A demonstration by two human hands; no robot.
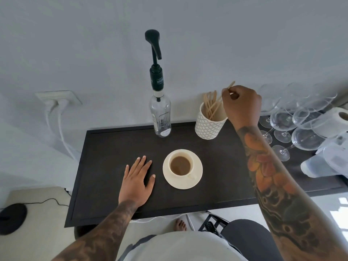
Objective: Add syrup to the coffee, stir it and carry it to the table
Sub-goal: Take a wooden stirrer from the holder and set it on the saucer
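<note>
Wooden stir stick (pixel 231 85) pinched in your right hand (pixel 242 104) above the patterned white holder cup (pixel 209 127). Your left hand (pixel 138 178) rests open, flat, just left of the cream coffee cup (pixel 181 164).

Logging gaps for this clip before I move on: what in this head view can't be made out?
- Syrup level in the bottle: clear glass, contents unreadable.
- Bottle label: small, partly turned away.
- Lower ends of the stirrers: hidden inside the patterned cup.
- How many stirrers the right hand pinches: fingers cover the grip.
- Items at the right edge beyond the wine glasses: cut off.
</note>
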